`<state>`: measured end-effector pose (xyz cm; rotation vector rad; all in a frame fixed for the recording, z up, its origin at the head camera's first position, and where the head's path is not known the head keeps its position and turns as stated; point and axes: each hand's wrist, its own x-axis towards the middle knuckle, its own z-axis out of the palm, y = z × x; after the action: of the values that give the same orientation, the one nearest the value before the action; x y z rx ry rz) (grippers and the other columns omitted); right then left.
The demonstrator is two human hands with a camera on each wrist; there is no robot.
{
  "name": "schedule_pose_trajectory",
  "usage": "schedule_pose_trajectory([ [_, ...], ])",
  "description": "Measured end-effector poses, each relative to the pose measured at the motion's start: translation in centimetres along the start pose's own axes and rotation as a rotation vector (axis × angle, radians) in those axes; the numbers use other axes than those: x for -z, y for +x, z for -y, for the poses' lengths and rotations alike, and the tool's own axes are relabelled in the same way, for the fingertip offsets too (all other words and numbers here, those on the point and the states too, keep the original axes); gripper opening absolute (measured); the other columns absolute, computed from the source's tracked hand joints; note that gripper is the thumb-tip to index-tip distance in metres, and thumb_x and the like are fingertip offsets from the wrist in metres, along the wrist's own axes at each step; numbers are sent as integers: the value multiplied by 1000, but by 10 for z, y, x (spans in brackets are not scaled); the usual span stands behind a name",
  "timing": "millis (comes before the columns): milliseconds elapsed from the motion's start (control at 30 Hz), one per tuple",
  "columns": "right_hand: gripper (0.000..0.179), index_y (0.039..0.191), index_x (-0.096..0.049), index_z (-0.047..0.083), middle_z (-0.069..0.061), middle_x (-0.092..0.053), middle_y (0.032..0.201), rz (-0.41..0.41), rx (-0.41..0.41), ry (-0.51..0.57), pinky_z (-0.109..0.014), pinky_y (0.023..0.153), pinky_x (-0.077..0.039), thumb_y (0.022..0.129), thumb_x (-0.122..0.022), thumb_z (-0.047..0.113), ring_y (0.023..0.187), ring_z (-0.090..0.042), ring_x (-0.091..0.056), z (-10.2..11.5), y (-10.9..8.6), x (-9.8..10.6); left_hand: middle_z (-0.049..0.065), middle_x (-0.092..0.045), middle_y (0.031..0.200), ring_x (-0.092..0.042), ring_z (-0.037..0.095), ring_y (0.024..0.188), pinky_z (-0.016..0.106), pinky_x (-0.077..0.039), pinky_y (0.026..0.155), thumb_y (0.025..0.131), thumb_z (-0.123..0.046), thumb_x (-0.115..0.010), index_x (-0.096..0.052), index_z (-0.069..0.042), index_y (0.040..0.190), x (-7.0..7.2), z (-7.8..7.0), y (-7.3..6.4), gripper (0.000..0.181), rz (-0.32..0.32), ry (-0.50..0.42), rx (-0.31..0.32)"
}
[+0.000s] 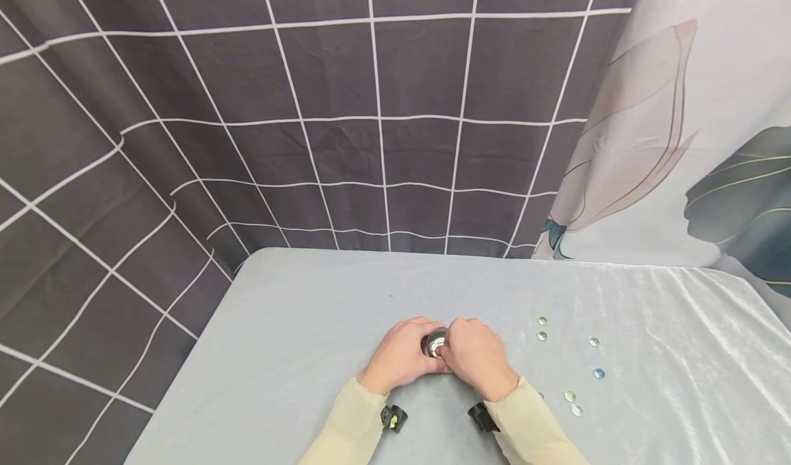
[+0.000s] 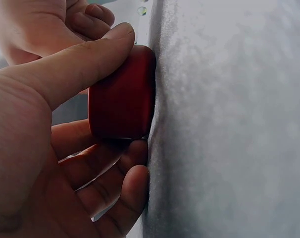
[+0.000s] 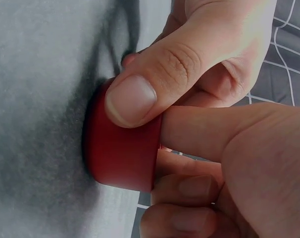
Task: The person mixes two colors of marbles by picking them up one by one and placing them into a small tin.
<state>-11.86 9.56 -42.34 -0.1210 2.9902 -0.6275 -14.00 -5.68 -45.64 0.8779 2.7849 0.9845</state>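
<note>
My left hand [image 1: 400,355] curls round the left side of a small round red container with a shiny metal inside [image 1: 435,343], thumb laid over its red wall and fingers tucked beneath, as the left wrist view shows. The container sits on the pale grey velvety bench [image 1: 296,327], near its front edge, between both hands. My right hand [image 1: 477,356] grips its right side, thumb pressing the rim. Further right, small clear and bluish glass pebbles [image 1: 594,342] lie scattered on the bench, well apart from my hands.
</note>
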Motion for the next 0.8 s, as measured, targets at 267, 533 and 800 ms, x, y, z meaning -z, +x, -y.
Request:
schedule_pose_trajectory([
  [267, 18, 66, -66, 18, 3, -62, 67, -39, 36, 52, -35, 50, -46, 80, -76, 14, 59, -14, -52, -3, -3, -2, -8, -71, 112, -65, 7, 103, 26, -49, 94, 71, -33, -90, -73, -20, 121, 0, 0, -1, 54, 1, -3, 11],
  [533, 10, 86, -73, 10, 0, -61, 75, -128, 92, 70, -35, 53, -47, 80, -80, 15, 62, -14, -53, -5, -12, 5, -6, -71, 117, -65, 10, 108, 28, -48, 97, 72, -37, -89, -72, -18, 123, 1, -1, -2, 57, -4, 5, 18],
  [800, 17, 90, -72, 10, 1, -60, 79, -197, 125, 75, -37, 58, -51, 78, -82, 16, 68, -16, -58, -13, -19, 14, -4, -70, 120, -64, 12, 111, 30, -49, 97, 73, -39, -90, -72, -16, 122, 0, -1, -2, 57, -2, 14, 37],
])
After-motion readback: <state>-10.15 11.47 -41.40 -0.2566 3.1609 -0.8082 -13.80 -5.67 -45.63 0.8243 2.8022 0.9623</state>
